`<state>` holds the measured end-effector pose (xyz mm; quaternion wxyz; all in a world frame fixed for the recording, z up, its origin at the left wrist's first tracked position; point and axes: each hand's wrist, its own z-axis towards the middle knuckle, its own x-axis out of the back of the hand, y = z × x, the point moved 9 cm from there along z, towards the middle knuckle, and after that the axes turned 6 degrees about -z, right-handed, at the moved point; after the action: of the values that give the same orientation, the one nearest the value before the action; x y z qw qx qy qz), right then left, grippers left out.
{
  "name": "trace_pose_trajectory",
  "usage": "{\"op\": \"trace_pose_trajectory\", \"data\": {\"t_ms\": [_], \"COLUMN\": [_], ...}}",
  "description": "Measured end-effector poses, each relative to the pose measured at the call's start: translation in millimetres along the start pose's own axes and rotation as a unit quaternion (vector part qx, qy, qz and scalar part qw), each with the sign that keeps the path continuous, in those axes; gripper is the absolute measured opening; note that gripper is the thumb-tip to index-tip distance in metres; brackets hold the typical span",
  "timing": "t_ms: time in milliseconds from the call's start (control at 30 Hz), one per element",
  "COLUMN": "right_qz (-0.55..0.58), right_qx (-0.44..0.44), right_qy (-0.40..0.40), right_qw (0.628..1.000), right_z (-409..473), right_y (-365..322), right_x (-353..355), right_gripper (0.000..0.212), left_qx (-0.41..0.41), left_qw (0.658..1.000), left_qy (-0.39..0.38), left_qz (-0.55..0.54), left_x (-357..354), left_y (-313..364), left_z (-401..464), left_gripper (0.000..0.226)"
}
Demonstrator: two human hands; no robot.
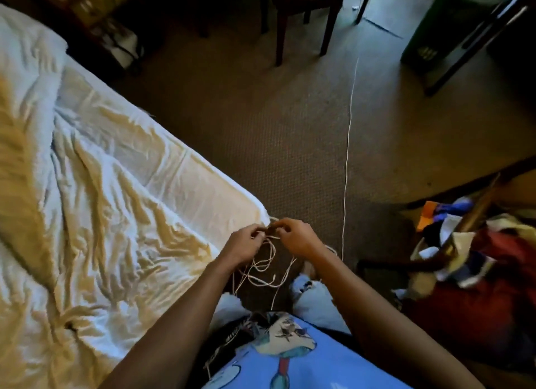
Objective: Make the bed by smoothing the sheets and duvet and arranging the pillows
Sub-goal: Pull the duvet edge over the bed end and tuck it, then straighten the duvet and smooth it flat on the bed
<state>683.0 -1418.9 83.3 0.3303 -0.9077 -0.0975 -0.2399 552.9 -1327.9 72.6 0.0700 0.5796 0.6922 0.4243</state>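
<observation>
The bed fills the left side, its white duvet badly wrinkled and its flat white sheet showing along the right edge up to the corner. Just off that corner, my left hand and my right hand are close together, each pinching a thin white cable. Tangled loops of it hang below my fingers. One strand of the cable runs away across the carpet toward the far furniture. No pillow is in sight.
Brown carpet lies between the bed and a dark wooden chair at the back. A green bin stands at the top right. A pile of clothes and bags crowds the right side.
</observation>
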Motion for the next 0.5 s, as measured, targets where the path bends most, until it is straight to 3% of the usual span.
{"op": "trace_pose_trajectory", "data": {"t_ms": [200, 500], "right_qz": [0.010, -0.076], "right_qx": [0.042, 0.121], "right_qy": [0.064, -0.076], "right_qw": [0.997, 0.987], "right_z": [52.6, 192.2], "right_y": [-16.2, -114.4], "right_x": [130.2, 176.2], "right_gripper": [0.027, 0.024], "left_qx": [-0.011, 0.058], "left_qw": [0.993, 0.968], "left_qy": [0.074, 0.161], "left_qz": [-0.091, -0.185], "left_x": [19.8, 94.1], "left_y": [94.7, 112.1], "left_z": [58.7, 170.0], "left_gripper": [0.023, 0.023]}}
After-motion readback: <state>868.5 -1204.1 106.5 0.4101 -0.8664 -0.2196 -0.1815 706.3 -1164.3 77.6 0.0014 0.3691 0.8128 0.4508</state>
